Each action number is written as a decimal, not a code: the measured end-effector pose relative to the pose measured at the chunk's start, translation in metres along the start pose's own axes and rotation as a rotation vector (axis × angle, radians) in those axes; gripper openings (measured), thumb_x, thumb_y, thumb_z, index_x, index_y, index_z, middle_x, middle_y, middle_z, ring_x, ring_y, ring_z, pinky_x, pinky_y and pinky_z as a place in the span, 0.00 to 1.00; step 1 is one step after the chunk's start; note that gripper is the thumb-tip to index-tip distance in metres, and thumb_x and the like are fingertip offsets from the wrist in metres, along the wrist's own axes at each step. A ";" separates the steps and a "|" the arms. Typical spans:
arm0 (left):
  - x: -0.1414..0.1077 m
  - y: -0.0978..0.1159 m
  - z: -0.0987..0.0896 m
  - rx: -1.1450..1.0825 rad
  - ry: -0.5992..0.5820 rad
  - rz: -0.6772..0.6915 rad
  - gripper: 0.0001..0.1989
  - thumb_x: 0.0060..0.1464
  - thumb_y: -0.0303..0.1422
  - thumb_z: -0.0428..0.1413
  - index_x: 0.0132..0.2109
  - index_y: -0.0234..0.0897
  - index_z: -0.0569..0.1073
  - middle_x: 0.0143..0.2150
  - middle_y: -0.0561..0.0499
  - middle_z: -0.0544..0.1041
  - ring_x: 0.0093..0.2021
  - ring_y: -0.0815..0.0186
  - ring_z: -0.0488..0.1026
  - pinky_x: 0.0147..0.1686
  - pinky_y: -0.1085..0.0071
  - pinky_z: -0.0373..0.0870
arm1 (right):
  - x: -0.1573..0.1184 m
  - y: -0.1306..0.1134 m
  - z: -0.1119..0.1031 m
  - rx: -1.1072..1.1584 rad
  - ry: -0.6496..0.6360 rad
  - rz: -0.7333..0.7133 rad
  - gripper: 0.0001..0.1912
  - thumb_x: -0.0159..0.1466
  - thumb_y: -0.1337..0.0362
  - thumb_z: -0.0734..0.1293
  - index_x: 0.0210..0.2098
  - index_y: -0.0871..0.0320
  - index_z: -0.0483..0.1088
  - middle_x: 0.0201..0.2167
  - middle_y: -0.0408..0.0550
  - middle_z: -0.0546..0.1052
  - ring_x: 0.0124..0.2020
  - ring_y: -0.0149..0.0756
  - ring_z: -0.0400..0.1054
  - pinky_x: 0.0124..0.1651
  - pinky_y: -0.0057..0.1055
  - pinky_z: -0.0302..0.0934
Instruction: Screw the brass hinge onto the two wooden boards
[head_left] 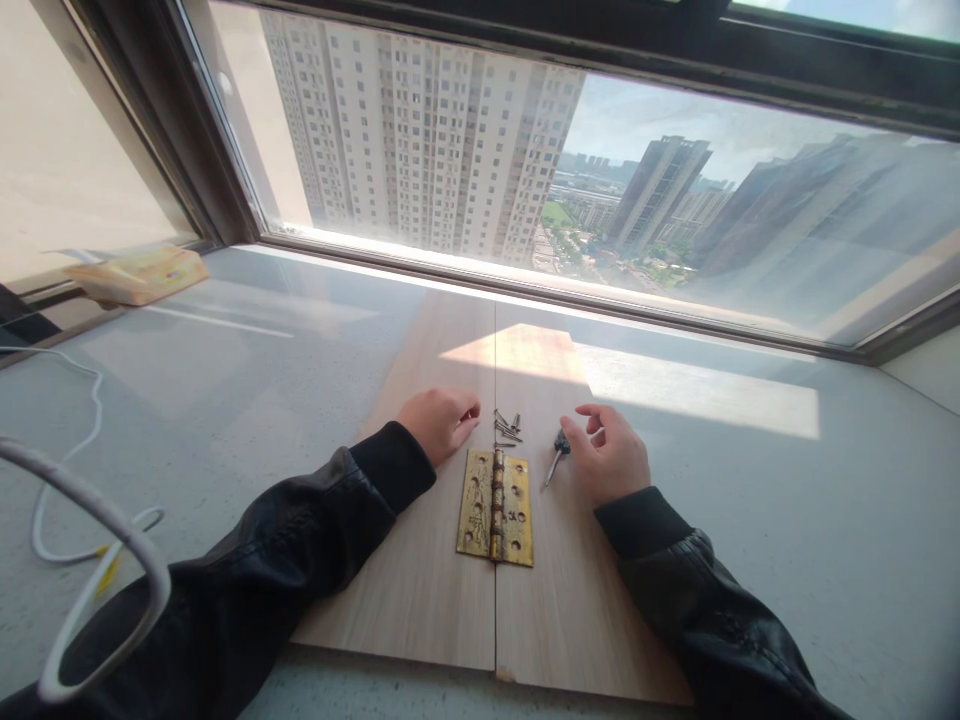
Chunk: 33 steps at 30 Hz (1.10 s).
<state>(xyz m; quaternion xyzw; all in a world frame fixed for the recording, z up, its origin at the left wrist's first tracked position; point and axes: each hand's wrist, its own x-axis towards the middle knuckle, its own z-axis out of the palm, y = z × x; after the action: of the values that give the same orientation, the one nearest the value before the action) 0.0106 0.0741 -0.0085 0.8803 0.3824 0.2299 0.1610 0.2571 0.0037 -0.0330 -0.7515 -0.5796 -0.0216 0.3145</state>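
A worn brass hinge point(480, 508) lies opened flat across the seam between two pale wooden boards point(420, 600). Several screws point(508, 430) are piled just beyond its top edge. To the left of the screws, my left hand point(442, 420) rests on the board with its fingers curled in; whatever it may hold is hidden. My right hand point(609, 450) is at the right, fingers bent and apart, beside a small screwdriver point(555, 463). The screwdriver's dark handle is near the thumb, and its metal tip points toward the hinge.
The boards lie on a speckled pale sill point(750, 500) below a large window. A yellowish packet point(142, 274) sits at the back left. White cables point(97, 400) loop along the left side, one crossing close to my left sleeve.
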 end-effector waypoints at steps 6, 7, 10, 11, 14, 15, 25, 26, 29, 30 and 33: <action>-0.023 -0.005 -0.001 -0.145 0.120 -0.002 0.07 0.55 0.32 0.55 0.34 0.33 0.74 0.24 0.54 0.71 0.24 0.72 0.64 0.29 0.74 0.62 | 0.000 0.001 -0.001 -0.033 0.007 -0.058 0.21 0.63 0.49 0.64 0.45 0.60 0.68 0.36 0.46 0.71 0.31 0.30 0.64 0.37 0.34 0.64; -0.025 -0.005 -0.001 -0.173 0.130 -0.001 0.07 0.55 0.32 0.55 0.34 0.34 0.75 0.23 0.55 0.70 0.23 0.73 0.63 0.27 0.75 0.62 | 0.000 0.001 -0.001 -0.037 -0.004 -0.075 0.22 0.63 0.48 0.65 0.46 0.59 0.68 0.39 0.48 0.71 0.33 0.31 0.65 0.39 0.36 0.64; -0.027 -0.003 0.000 -0.238 0.150 0.014 0.07 0.54 0.34 0.57 0.32 0.34 0.74 0.23 0.56 0.70 0.23 0.74 0.63 0.27 0.76 0.62 | -0.001 0.003 0.000 -0.044 -0.062 -0.135 0.24 0.61 0.48 0.66 0.49 0.59 0.69 0.45 0.51 0.71 0.42 0.37 0.66 0.48 0.43 0.63; -0.027 -0.003 0.000 -0.253 0.158 0.014 0.07 0.54 0.34 0.57 0.31 0.34 0.74 0.24 0.56 0.70 0.24 0.74 0.63 0.28 0.76 0.62 | -0.001 0.004 0.000 -0.042 -0.085 -0.152 0.23 0.61 0.49 0.66 0.48 0.59 0.70 0.45 0.51 0.72 0.44 0.39 0.66 0.50 0.44 0.62; -0.027 -0.003 -0.001 -0.285 0.183 -0.012 0.07 0.54 0.33 0.57 0.31 0.34 0.73 0.24 0.56 0.72 0.24 0.74 0.64 0.28 0.76 0.63 | -0.001 0.005 -0.001 -0.016 -0.139 -0.163 0.22 0.59 0.49 0.68 0.44 0.59 0.71 0.41 0.49 0.73 0.40 0.37 0.67 0.47 0.42 0.63; -0.027 -0.003 -0.001 -0.295 0.185 -0.020 0.07 0.54 0.34 0.57 0.32 0.34 0.73 0.24 0.56 0.72 0.24 0.73 0.64 0.29 0.76 0.64 | -0.001 0.005 -0.002 0.002 -0.146 -0.153 0.22 0.58 0.48 0.68 0.44 0.59 0.70 0.39 0.48 0.73 0.37 0.35 0.67 0.44 0.40 0.63; -0.024 -0.012 0.003 -0.253 0.216 -0.141 0.09 0.52 0.37 0.56 0.31 0.35 0.74 0.27 0.52 0.77 0.29 0.67 0.73 0.36 0.68 0.69 | -0.009 -0.001 -0.009 0.245 -0.197 -0.086 0.24 0.58 0.50 0.69 0.47 0.61 0.67 0.19 0.35 0.65 0.20 0.27 0.60 0.29 0.30 0.61; -0.024 -0.014 0.003 -0.229 0.226 -0.177 0.09 0.52 0.37 0.56 0.30 0.35 0.74 0.27 0.51 0.77 0.30 0.65 0.73 0.37 0.65 0.69 | -0.009 -0.001 -0.009 0.246 -0.205 -0.089 0.23 0.59 0.50 0.69 0.46 0.61 0.67 0.19 0.35 0.64 0.21 0.27 0.61 0.30 0.30 0.62; -0.026 -0.016 0.000 -0.161 0.246 -0.267 0.08 0.52 0.35 0.55 0.31 0.36 0.73 0.29 0.49 0.78 0.33 0.60 0.73 0.43 0.56 0.68 | -0.008 -0.001 -0.009 0.236 -0.230 -0.122 0.21 0.60 0.51 0.68 0.45 0.60 0.69 0.25 0.39 0.68 0.25 0.28 0.63 0.33 0.32 0.63; -0.027 -0.016 -0.001 -0.146 0.244 -0.280 0.07 0.52 0.35 0.55 0.30 0.36 0.73 0.30 0.49 0.78 0.34 0.59 0.73 0.46 0.53 0.67 | -0.008 -0.002 -0.009 0.231 -0.240 -0.138 0.20 0.60 0.51 0.68 0.44 0.60 0.69 0.28 0.42 0.70 0.27 0.29 0.64 0.35 0.33 0.64; -0.032 -0.015 -0.004 -0.130 0.231 -0.287 0.06 0.52 0.34 0.55 0.29 0.37 0.72 0.30 0.50 0.78 0.35 0.60 0.73 0.53 0.49 0.63 | -0.007 -0.003 -0.010 0.219 -0.261 -0.174 0.19 0.62 0.51 0.67 0.42 0.60 0.70 0.35 0.46 0.72 0.33 0.31 0.67 0.39 0.36 0.65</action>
<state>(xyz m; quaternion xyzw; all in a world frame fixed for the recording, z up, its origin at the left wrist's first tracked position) -0.0194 0.0602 -0.0213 0.7722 0.5044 0.3282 0.2039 0.2555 -0.0068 -0.0266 -0.6562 -0.6771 0.1121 0.3136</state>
